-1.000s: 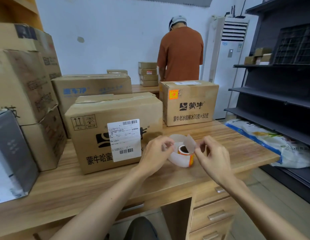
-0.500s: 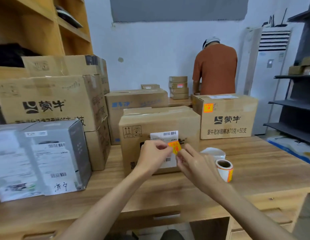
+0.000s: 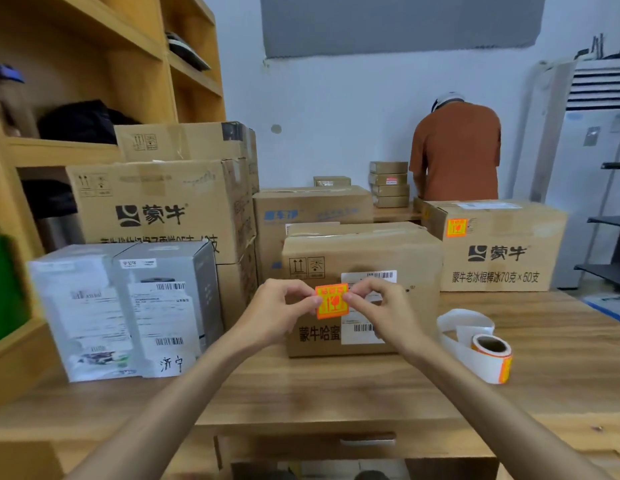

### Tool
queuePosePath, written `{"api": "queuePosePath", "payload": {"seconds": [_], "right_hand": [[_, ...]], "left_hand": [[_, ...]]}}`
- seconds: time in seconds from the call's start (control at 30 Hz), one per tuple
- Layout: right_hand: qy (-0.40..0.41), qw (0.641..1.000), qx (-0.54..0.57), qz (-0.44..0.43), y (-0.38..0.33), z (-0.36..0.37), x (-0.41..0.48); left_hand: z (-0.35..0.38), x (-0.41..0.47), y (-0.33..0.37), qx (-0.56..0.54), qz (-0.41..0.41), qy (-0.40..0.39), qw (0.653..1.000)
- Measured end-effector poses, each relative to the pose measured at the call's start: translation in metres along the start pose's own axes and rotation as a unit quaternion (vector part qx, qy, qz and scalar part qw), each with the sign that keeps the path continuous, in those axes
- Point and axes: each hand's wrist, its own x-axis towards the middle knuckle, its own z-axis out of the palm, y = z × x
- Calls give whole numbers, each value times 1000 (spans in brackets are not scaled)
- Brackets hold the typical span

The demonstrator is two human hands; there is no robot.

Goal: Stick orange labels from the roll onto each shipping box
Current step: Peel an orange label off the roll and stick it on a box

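While my forearms reached out over the near edge of the wooden worktop (image 3: 336, 386), both hands were raised with one orange label (image 3: 332, 301) stretched between them. The left hand (image 3: 277, 313) pinched its left edge and the right hand (image 3: 381, 310) pinched its right edge, fingers curled, printed face towards me. To the near right the roll (image 3: 492, 355) lay on its side, a loose tail of white backing curling off it, well apart from the hands.

The label hung before the front face of the middle box (image 3: 419, 265). From my angle its right side overlapped the white shipping label (image 3: 362, 332); whether it touched the cardboard I could not tell. I judged the good move was to shift it left onto bare cardboard below the handling symbols, so that no barcode was covered. It then wanted keeping level, landing one edge first and smoothing across with a thumb, to avoid a crease or bubble. Pinching only the margins seemed wise, since the glue would likely foul on fingertips.

Left of that box stood two grey boxes (image 3: 128, 313), and behind them stacked brown cartons (image 3: 163, 209), none showing orange on the faces I saw. At the far right a carton (image 3: 502, 251) already carried its orange sticker (image 3: 456, 227). Beyond it a person (image 3: 455, 150) in a rust shirt stood facing away.
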Motion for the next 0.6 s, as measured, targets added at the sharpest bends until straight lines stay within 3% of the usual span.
{"api": "queuePosePath", "payload": {"seconds": [0.17, 0.37, 0.6], "right_hand": [[-15, 1000, 4, -3, -13, 18, 14], [50, 995, -80, -35, -27, 40, 38], [100, 979, -169, -46, -28, 52, 45]], "left_hand": [[-15, 2, -9, 17, 5, 43, 999], [-20, 18, -19, 18, 2, 150, 989], [-17, 30, -26, 35, -35, 206, 977]]}}
